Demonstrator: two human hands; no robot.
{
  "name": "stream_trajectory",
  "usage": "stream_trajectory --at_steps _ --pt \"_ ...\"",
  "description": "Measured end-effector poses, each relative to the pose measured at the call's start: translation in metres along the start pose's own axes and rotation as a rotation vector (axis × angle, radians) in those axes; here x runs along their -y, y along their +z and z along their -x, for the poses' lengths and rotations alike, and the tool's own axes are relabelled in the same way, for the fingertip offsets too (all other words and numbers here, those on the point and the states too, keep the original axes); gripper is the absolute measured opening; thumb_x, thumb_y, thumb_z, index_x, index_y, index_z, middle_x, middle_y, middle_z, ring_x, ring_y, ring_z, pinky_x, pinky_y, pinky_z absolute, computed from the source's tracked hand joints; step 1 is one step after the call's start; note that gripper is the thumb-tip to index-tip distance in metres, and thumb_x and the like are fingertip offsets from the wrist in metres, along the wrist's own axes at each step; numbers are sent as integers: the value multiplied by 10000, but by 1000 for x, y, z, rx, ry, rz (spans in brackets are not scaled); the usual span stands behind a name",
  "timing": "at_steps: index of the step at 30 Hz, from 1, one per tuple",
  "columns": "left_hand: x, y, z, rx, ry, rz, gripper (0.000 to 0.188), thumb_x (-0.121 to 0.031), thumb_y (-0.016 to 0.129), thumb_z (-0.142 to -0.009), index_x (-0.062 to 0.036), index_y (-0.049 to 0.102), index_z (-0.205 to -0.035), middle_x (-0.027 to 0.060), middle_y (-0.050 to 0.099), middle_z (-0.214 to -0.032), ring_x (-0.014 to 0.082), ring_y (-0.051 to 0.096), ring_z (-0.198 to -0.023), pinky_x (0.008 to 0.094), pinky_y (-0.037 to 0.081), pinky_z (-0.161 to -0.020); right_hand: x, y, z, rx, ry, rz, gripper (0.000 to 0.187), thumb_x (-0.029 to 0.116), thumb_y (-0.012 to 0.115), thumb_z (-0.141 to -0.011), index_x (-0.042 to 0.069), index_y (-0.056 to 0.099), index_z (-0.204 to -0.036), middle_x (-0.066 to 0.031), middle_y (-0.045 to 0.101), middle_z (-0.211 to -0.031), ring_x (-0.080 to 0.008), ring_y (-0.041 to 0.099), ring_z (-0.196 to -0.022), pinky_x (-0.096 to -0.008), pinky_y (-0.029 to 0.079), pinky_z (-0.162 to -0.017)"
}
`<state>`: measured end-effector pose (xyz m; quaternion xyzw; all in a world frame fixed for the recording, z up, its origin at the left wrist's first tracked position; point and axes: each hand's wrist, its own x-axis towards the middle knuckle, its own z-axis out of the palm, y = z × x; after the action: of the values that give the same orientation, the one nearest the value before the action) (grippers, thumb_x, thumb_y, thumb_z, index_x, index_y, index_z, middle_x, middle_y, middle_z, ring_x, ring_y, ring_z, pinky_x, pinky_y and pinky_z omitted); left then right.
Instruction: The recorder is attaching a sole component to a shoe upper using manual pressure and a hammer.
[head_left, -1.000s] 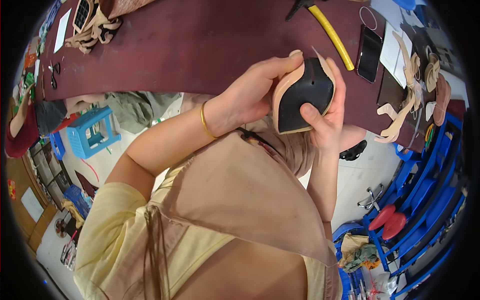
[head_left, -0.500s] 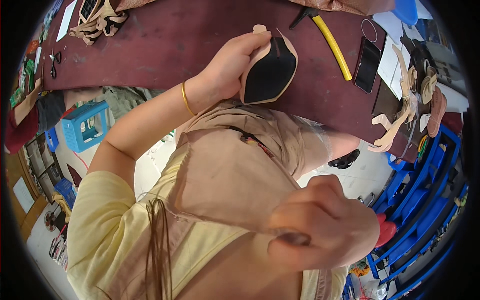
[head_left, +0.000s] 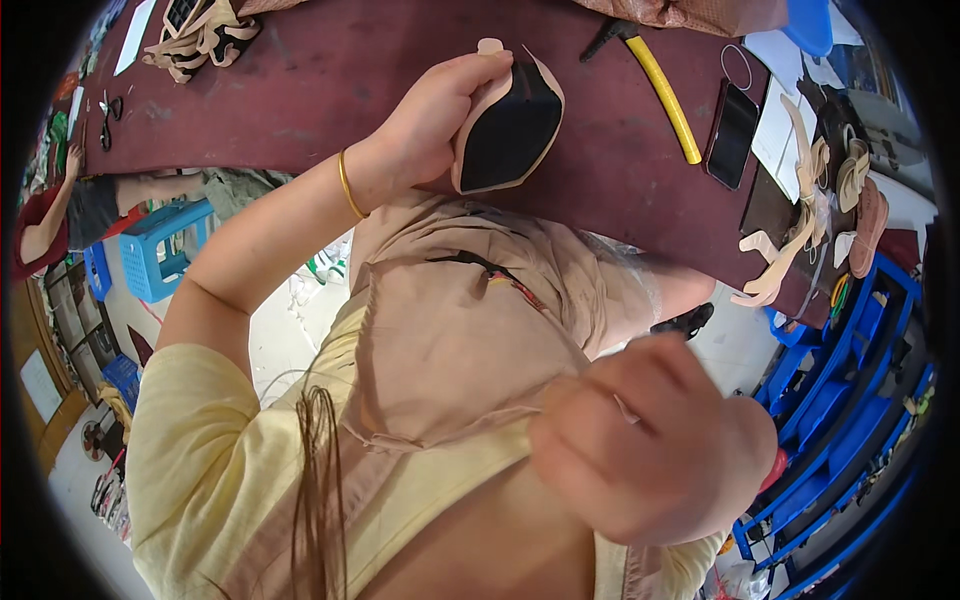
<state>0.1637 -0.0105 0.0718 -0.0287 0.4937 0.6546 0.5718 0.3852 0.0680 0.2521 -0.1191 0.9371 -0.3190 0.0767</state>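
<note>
Above the near edge of the table, my left hand [head_left: 432, 118] is closed on a beige shoe upper piece [head_left: 516, 132] with a black lining. My thumb presses near its upper end, where a small rounded tab sticks out. Close to my chest, my right hand [head_left: 650, 440] is curled with its fingers drawn together, well apart from the shoe piece. Motion blurs it. A small pale sliver shows between its fingers, too small to name.
On the dark red table [head_left: 330, 100] lie a yellow-handled hammer [head_left: 664, 98], a phone [head_left: 733, 135], scissors [head_left: 108, 122] and beige strap pieces [head_left: 205, 45]. More straps [head_left: 800, 240] lie at right, above a blue rack [head_left: 840, 370]. A blue stool [head_left: 158, 255] stands at left, near another person's arm [head_left: 52, 222].
My left hand has shifted left and slightly up with the shoe upper piece. My right hand has turned and moved a little near my chest, still curled.
</note>
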Motion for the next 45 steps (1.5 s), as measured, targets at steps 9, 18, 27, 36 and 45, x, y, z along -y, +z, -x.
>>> stream_trajectory --at_steps 9,18,27,36,45 --pt "-26 -1 -5 -13 -34 -87 221 -246 493 -946 -46 578 -988 55 644 -859 134 631 -734 286 525 -660 -39 -41 -4 -96 -312 -829 151 137 627 -823 -8 650 -860 -173 663 -936 -258 647 -689 -342 514 -568" --pt "-20 -28 49 -24 -60 -33 226 -244 484 -961 -41 580 -989 30 642 -894 99 618 -780 252 510 -715 13 -13 21 -170 -328 -656 307 135 684 -734 -2 651 -1005 -188 608 -1116 -307 613 -963 -414 529 -832" --pt "-47 -61 79 -39 27 5 286 -255 423 -983 -39 604 -1026 43 663 -966 127 637 -876 278 504 -822 0 5 64 -135 -262 -586 197 89 665 -769 35 673 -958 -174 637 -1048 -316 614 -954 -444 511 -790" --pt "-77 -36 80 63 96 149 269 -265 466 -971 -43 605 -1035 51 667 -964 137 642 -876 292 511 -831 -42 17 0 -332 -46 -323 223 60 649 -719 24 664 -939 -148 645 -967 -297 626 -863 -386 514 -700" --pt "-49 -24 19 71 90 52 234 -255 516 -936 -41 608 -944 72 655 -858 153 633 -753 310 517 -712 7 8 -126 -223 -505 -560 202 40 635 -674 20 650 -875 -119 631 -870 -274 631 -791 -334 516 -635"
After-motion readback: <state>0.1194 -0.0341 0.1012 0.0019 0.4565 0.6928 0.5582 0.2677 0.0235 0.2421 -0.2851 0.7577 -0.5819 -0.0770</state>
